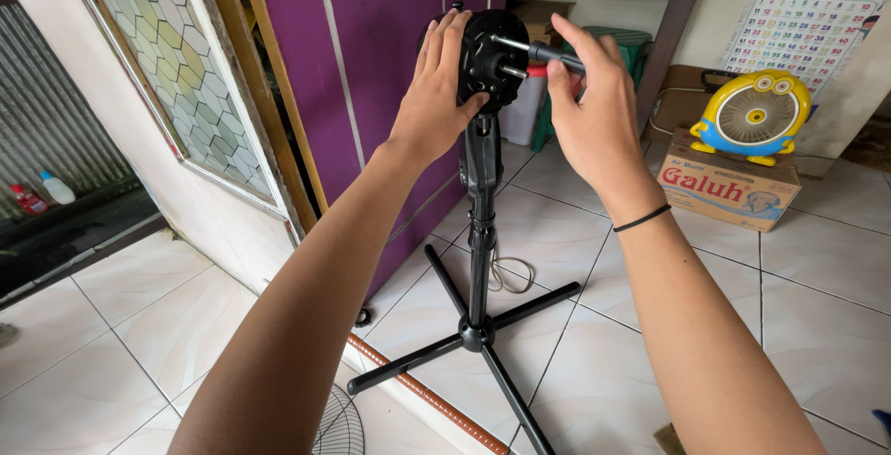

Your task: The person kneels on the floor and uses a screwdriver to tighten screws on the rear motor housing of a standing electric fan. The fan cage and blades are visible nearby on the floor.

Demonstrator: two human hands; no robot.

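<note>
**Steadying a bare fan motor while a tool meets its front**

Looking down from the head camera, both arms reach away to the far middle of the scene, where a black fan motor housing (490,54) sits atop a black stand pole (481,232) on a cross-shaped base (478,333). The left hand (434,93) lies flat against the housing's left side, fingers spread and pointing up, thumb hooked toward the pole. The right hand (594,107) is just right of the housing, fingers pinched around a dark screwdriver (548,52). The tool's long axis runs roughly level, right to left, with its tip at the housing's front face beside the short motor shaft (512,72) (whether the tip is seated in a screw, I cannot tell). The right hand is the nearer one to the shaft.

Around them: a purple door (371,65) stands behind on the left, a wire fan grille (339,427) lies on the tiled floor (817,325) at the near edge, and a cardboard box (729,191) bearing a small yellow fan (752,116) sits to the far right, well apart. Nothing stands between the hands and the housing.
</note>
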